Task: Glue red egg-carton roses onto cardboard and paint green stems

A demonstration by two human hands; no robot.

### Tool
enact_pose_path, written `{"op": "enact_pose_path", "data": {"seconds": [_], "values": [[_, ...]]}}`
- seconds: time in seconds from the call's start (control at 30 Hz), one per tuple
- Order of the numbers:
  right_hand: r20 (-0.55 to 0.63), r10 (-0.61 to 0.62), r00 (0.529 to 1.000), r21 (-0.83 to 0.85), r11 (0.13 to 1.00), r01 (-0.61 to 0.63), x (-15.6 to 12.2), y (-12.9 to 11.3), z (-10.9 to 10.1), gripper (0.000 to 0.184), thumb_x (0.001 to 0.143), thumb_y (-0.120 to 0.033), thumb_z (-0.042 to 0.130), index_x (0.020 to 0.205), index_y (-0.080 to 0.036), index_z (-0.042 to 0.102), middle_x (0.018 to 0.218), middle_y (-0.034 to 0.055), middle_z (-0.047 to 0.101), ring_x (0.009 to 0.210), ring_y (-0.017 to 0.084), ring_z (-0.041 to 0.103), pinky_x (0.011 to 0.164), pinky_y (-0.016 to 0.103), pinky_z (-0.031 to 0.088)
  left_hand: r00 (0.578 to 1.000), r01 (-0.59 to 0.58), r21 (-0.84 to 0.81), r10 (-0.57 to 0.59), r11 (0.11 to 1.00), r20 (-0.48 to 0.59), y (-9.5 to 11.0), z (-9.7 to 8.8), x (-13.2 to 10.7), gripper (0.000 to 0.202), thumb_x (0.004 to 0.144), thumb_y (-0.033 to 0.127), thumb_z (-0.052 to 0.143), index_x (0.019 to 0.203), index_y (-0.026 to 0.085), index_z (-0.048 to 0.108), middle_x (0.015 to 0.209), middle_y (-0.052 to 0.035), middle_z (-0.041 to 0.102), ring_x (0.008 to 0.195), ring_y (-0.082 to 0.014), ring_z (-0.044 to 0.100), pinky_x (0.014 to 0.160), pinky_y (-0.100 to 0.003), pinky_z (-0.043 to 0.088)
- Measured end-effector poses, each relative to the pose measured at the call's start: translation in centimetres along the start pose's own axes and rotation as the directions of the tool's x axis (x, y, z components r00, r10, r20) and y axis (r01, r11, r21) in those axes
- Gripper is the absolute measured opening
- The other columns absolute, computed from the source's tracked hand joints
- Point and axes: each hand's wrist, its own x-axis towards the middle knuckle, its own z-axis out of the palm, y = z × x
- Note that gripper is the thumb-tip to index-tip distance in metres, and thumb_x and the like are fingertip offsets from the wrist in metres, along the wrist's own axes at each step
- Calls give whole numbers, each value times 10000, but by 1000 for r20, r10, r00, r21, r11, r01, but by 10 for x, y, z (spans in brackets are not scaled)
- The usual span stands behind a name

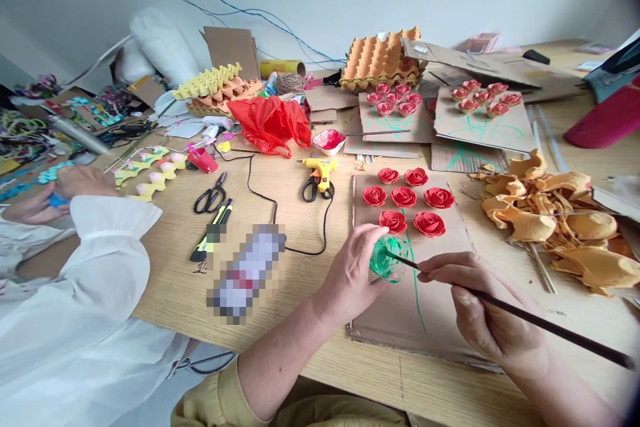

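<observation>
My left hand [357,273] is wrapped around a small clear cup of green paint [384,267], tilted toward me. In my right hand [493,313] is a long dark paintbrush [540,327], its tip down inside the cup. Both are over a flat cardboard sheet [380,317], on which a green painted line [416,290] runs downward. Several red roses [403,197] made of curved petals sit on the upper part of this sheet, just beyond the cup.
A yellow glue gun [320,170], scissors [210,197] and a utility knife [213,230] lie left of the sheet. Torn egg-carton pieces [570,213] are piled right. Finished-looking rose boards [483,120] and a bowl of red paint [329,141] stand behind. A co-worker's white sleeve [113,233] is at left.
</observation>
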Motion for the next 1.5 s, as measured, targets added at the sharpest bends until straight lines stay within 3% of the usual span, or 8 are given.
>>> {"op": "enact_pose_path", "data": {"seconds": [0.57,0.67,0.77,0.87,1.0,1.2,1.33,1.5], "values": [[-127,77,989,94,993,-65,-2,3,-6,260,1004,-165,421,1134,-214,640,988,100,702,925,251,688,755,418,576,997,67,8,-66,998,-42,-4,2,-1,747,745,134,773,1378,267,399,1322,-106,512,1283,-274,518,1104,-461,460],[-342,84,936,169,985,-27,4,1,-5,247,1007,-198,443,1112,-223,665,955,89,724,824,248,702,705,442,584,992,83,-2,-83,997,-91,-7,4,0,714,749,178,789,1354,255,418,1307,-104,535,1274,-271,529,1098,-456,457],[-464,225,857,339,939,-63,7,1,-5,197,1002,-206,492,1082,-229,671,972,74,720,822,247,721,700,452,603,978,145,-54,-151,988,-143,-9,2,2,666,738,209,806,1304,234,456,1272,-102,576,1230,-266,567,1064,-443,475],[-451,347,822,495,864,-93,7,4,-4,171,1007,-222,510,1051,-212,675,990,76,708,898,253,728,732,444,628,966,212,-95,-223,973,-130,-11,-8,5,639,715,204,820,1260,212,486,1236,-100,613,1170,-255,605,1027,-427,494],[-449,371,813,537,839,-87,10,3,-5,158,1004,-255,533,1012,-210,685,1010,73,706,922,245,720,776,421,630,966,221,-88,-231,971,-120,-16,-21,13,631,709,261,834,1244,209,503,1237,-109,625,1175,-274,607,1029,-445,490],[-511,332,793,452,888,-80,5,-4,-11,188,1023,-265,492,997,-211,671,977,72,712,878,237,726,781,421,615,936,244,-153,-274,958,-221,-28,-4,11,613,720,290,822,1234,206,499,1271,-118,605,1189,-279,600,1041,-458,481],[-453,229,862,189,969,-158,-14,2,-9,209,1036,-222,440,1034,-219,649,1000,71,707,875,221,714,819,437,575,921,292,-170,-324,941,-214,-35,1,5,593,720,286,819,1219,210,507,1241,-107,620,1167,-271,611,1028,-454,490],[-215,87,973,-22,995,-94,-27,10,2,228,1011,-123,426,1121,-214,604,1054,97,676,1039,234,655,892,421,516,917,316,-182,-349,931,-191,-40,-4,5,574,726,305,816,1205,206,515,1213,-102,631,1147,-264,623,1010,-445,504]]}}
